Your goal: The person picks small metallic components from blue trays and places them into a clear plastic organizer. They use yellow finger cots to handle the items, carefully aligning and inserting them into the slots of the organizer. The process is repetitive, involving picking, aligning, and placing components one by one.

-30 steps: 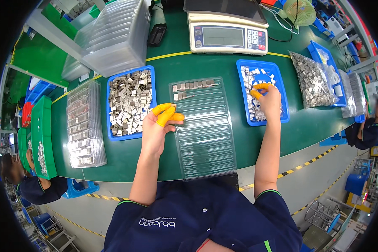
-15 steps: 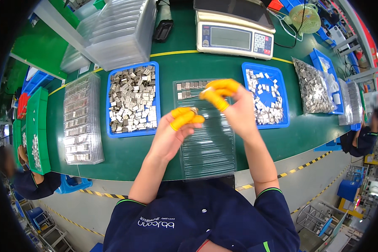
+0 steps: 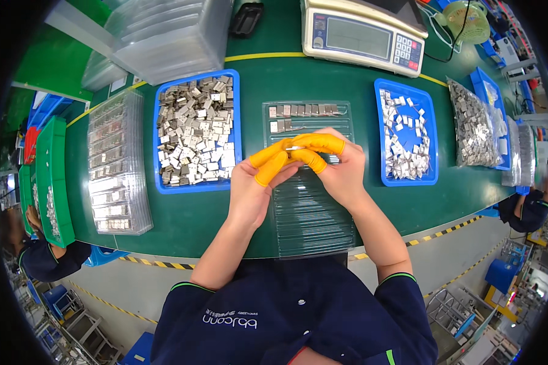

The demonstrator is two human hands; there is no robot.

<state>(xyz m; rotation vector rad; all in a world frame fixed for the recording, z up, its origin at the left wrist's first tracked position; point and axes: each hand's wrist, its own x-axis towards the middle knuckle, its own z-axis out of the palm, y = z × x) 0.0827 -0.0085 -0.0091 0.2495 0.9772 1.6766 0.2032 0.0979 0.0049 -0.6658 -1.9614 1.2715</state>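
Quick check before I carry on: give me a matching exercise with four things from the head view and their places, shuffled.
1. small silvery piece
2. clear ribbed plastic tray
3. white boxy digital scale
4. long green plastic bin

A. toward the view's left edge
B. between left hand and right hand, at the fingertips
C. partly hidden below the hands
D. near the view's top edge

Pairs: 1-B, 2-C, 3-D, 4-A

The person wears a navy shirt [image 3: 249, 298], its short sleeves [image 3: 182, 298] edged in bright green. White lettering [image 3: 230, 320] sits left of the upper white button [image 3: 302, 302]; a green strip [image 3: 390, 357] lies to that button's lower right. Yellow cots [image 3: 273, 168] cover several fingers [image 3: 323, 143].
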